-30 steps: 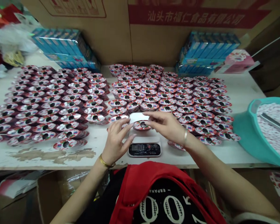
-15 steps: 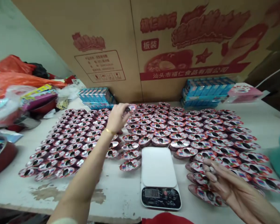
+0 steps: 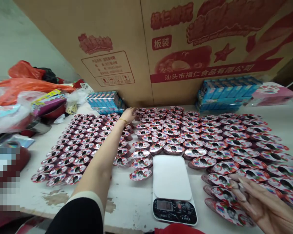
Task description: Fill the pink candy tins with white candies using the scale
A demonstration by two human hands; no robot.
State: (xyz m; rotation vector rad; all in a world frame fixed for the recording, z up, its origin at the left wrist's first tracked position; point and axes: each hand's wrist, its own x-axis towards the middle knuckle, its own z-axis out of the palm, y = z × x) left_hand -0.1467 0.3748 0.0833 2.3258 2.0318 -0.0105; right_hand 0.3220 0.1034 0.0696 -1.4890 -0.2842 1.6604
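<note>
- orange bags (image 3: pixel 21 87): heaped at the far left of the table (image 3: pixel 127 214), with a pixelated patch below them hiding whatever sits there.
- blue packs (image 3: pixel 104 102): a shrink-wrapped stack against the carton, behind the left block of trays.
- trays (image 3: pixel 70 152): oval, red-and-white printed with foil faces and a dark centre, laid in overlapping rows in two blocks on the table, one left and one right of the scale. The contents are too small to tell.
- left hand (image 3: pixel 128 115): arm stretched far out across the left block, a gold bangle (image 3: pixel 123 121) at the wrist. The hand sits at the far end of the rows, tilted down, fingers bunched and mostly hidden, so I cannot tell if it pinches a tray. A moment ago it sat nearer, lifted, with a tray at the fingertips.
- scale (image 3: pixel 172 182): white platform, black display, just right of the nearest trays. The tray seen on the platform a second ago is off it now.
- carton (image 3: pixel 185 48): large, red-printed, standing behind the table.
- right hand (image 3: pixel 266 208): low at the right edge, fingers loosely together and pointing left, just above the nearest trays of the right block. I cannot tell if it holds anything.
- pink box (image 3: pixel 271 94): far right, beside a second stack of blue packs (image 3: pixel 224 94).
</note>
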